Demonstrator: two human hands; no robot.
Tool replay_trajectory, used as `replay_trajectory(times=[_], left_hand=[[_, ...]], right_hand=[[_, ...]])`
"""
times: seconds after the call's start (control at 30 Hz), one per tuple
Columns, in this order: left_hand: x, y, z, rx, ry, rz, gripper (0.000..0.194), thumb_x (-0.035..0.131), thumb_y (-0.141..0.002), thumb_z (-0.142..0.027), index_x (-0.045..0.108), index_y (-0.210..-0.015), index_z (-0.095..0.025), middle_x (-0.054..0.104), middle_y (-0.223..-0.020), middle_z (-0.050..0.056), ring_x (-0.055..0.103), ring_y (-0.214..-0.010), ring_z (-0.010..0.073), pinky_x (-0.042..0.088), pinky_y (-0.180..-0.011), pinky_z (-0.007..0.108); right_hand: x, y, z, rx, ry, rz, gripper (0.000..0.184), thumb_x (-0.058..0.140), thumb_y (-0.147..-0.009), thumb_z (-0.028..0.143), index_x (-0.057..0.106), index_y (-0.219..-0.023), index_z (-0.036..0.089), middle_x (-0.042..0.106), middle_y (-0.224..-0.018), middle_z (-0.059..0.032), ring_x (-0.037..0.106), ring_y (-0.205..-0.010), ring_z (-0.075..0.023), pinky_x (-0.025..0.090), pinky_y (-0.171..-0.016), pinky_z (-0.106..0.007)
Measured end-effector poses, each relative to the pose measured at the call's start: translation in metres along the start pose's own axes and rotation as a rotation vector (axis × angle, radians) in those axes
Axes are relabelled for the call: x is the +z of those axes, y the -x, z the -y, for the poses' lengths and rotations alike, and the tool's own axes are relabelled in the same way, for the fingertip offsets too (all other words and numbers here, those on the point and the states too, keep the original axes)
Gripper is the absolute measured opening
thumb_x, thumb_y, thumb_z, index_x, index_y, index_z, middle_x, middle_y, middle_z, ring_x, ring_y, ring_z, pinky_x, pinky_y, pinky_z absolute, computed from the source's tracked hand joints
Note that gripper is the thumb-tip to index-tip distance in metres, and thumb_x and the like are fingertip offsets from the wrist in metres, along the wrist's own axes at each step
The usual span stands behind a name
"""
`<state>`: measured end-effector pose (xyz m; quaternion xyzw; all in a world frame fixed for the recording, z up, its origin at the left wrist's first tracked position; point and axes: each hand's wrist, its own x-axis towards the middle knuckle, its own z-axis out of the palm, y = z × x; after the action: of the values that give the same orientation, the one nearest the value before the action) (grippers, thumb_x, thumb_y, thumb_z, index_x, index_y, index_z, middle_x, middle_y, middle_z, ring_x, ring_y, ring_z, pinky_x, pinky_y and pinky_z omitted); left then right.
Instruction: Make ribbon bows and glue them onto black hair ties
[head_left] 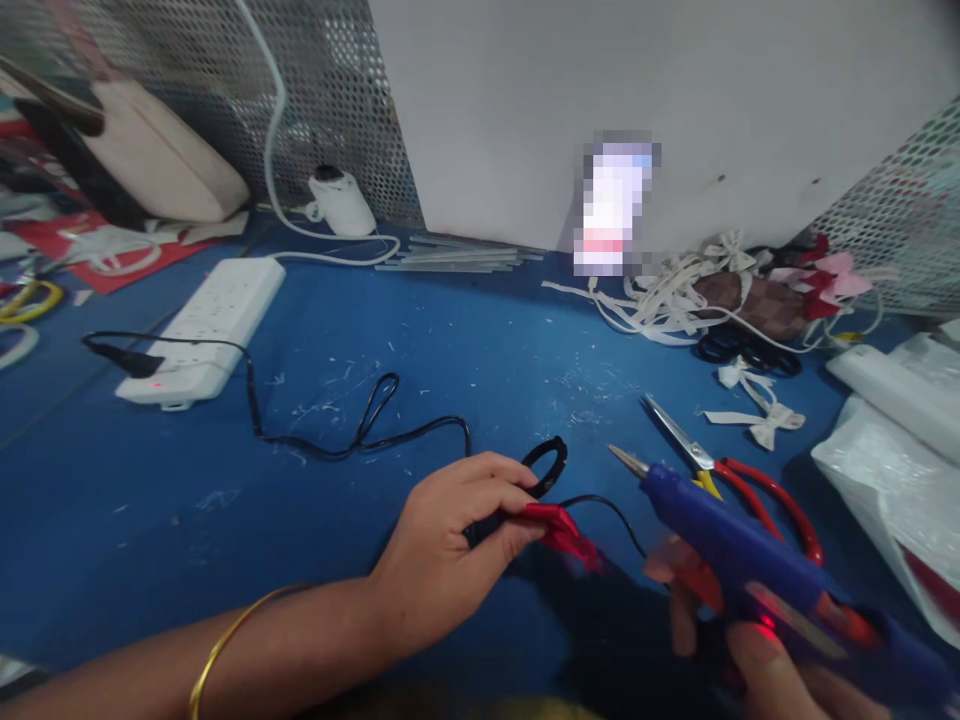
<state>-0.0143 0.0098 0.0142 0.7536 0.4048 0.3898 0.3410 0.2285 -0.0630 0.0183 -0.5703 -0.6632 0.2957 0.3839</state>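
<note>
My left hand [465, 540], with a gold bangle at the wrist, pinches a red ribbon bow [562, 530] together with a black hair tie [551, 465]. The hair tie's loop stands up beyond the fingertips, and part of it is hidden behind them. In my right hand [757, 650] is a blue hot glue gun [735, 540] with an orange trigger. Its metal nozzle points up and left, apart from the bow. A small red light glows on its side. Scissors with red handles [772, 500] lie just behind the glue gun, partly covered by it.
A white power strip [225, 310] with a black cord [300, 440] lies on the left of the blue table. Clear glue sticks [465, 255] line the back panel. A phone [611, 210] leans there. White ribbons [667, 300], bows [772, 420] and plastic bags [892, 470] are on the right.
</note>
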Motion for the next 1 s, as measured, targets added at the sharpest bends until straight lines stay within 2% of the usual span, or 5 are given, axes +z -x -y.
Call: replay_trajectory(times=[0.23, 0.3, 0.47, 0.7, 1.0], left_hand=[[0.001, 0.004, -0.001, 0.114, 0.081, -0.042, 0.008, 0.066, -0.078, -0.015, 0.072, -0.081, -0.019, 0.07, -0.088, 0.004, 0.067, -0.08, 0.0116, 0.052, -0.071, 0.019], [0.002, 0.005, -0.002, 0.143, 0.096, -0.044, 0.007, 0.065, -0.078, -0.016, 0.072, -0.08, -0.018, 0.07, -0.088, 0.006, 0.067, -0.079, 0.0124, 0.052, -0.07, 0.02], [0.005, 0.007, 0.0, 0.21, 0.103, -0.044, 0.008, 0.064, -0.079, -0.018, 0.072, -0.079, -0.015, 0.07, -0.089, 0.008, 0.067, -0.082, 0.0139, 0.052, -0.073, 0.022], [0.01, 0.011, 0.005, 0.246, 0.06, -0.088, 0.007, 0.067, -0.077, -0.02, 0.069, -0.073, -0.015, 0.071, -0.09, 0.009, 0.067, -0.081, 0.0151, 0.051, -0.072, 0.023], [0.012, 0.019, 0.0, 0.414, 0.027, -0.122, 0.01, 0.065, -0.079, -0.021, 0.068, -0.073, -0.014, 0.071, -0.09, 0.01, 0.067, -0.082, 0.0168, 0.052, -0.074, 0.025]], right_hand=[[0.013, -0.021, -0.013, 0.581, -0.425, -0.05, 0.046, 0.041, -0.088, 0.056, 0.064, -0.096, 0.016, 0.052, -0.047, 0.0002, 0.046, -0.042, -0.0123, 0.036, -0.039, -0.02], [0.017, -0.028, -0.019, 0.655, -0.558, -0.035, 0.048, 0.044, -0.087, 0.057, 0.064, -0.097, 0.015, 0.05, -0.048, 0.0, 0.046, -0.044, -0.0133, 0.036, -0.042, -0.022], [0.017, -0.036, -0.029, 0.556, -0.645, 0.021, 0.033, 0.055, -0.085, 0.044, 0.065, -0.097, 0.015, 0.053, -0.052, -0.0001, 0.048, -0.05, -0.0131, 0.038, -0.048, -0.023], [0.013, -0.04, -0.027, 0.603, -0.828, 0.117, 0.027, 0.07, -0.074, 0.024, 0.066, -0.1, 0.018, 0.07, -0.081, -0.0043, 0.063, -0.07, -0.0152, 0.05, -0.068, -0.025], [0.016, -0.055, -0.04, 0.544, -0.771, -0.089, 0.025, 0.075, -0.071, 0.026, 0.065, -0.091, 0.016, 0.072, -0.073, -0.0048, 0.064, -0.058, -0.0117, 0.053, -0.057, -0.02]])
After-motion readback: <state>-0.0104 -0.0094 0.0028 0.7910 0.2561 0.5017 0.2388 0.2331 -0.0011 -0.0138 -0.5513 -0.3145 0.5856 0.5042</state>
